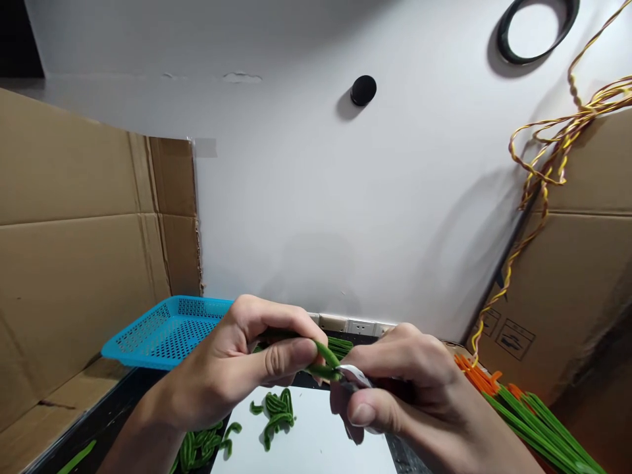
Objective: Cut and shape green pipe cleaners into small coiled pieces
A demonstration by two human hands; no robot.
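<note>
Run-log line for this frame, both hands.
left hand: pinching green stem | right hand: gripping tool, tip at stem | white board: curled green pieces on it | blue basket: beyond left hand

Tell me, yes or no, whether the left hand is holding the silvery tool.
No, the silvery tool is in the right hand, while the left hand pinches green fuzzy stem.

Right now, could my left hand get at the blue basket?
Probably yes: the blue basket sits just beyond your left hand, with nothing visible blocking the way. That hand is pinching a fuzzy green stem, though, so it would likely need freeing first.
</note>
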